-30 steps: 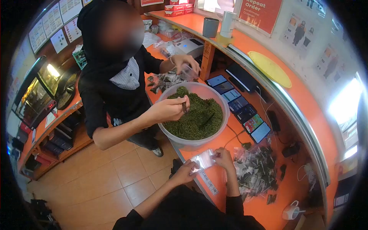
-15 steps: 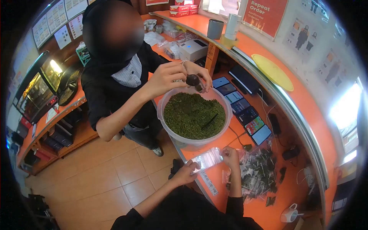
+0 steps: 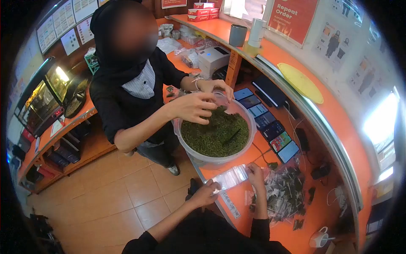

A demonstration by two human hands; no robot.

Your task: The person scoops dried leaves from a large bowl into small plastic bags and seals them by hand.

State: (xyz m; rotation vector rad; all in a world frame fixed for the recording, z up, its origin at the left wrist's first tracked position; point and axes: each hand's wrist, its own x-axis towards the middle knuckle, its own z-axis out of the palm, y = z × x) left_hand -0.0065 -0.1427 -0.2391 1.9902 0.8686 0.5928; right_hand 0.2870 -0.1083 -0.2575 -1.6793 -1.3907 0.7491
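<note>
Between my two hands lies a clear plastic zip bag (image 3: 231, 178), stretched flat over the counter edge. My left hand (image 3: 204, 194) pinches its near left end, while the fingers of my right hand (image 3: 256, 174) close on its right end. Just beyond stands a translucent round tub (image 3: 212, 159) full of finely chopped green leaves (image 3: 207, 137), with a dark utensil handle sticking out. A co-worker's hand (image 3: 194, 108) reaches over the leaves; their other hand (image 3: 218, 86) is at the tub's far rim. Beside my right hand is a heap of small filled plastic bags (image 3: 285, 192).
Several phones (image 3: 266, 118) lie in a row right of the tub, with cables near them. A white mug (image 3: 319, 238) stands at the lower right. A label (image 3: 230, 206) is stuck near the counter edge. The co-worker (image 3: 135, 93) stands across at the left.
The co-worker's nearer hand has lowered to the leaves, and the dark scoop it held up is out of sight. My right hand has shifted slightly right with the bag end.
</note>
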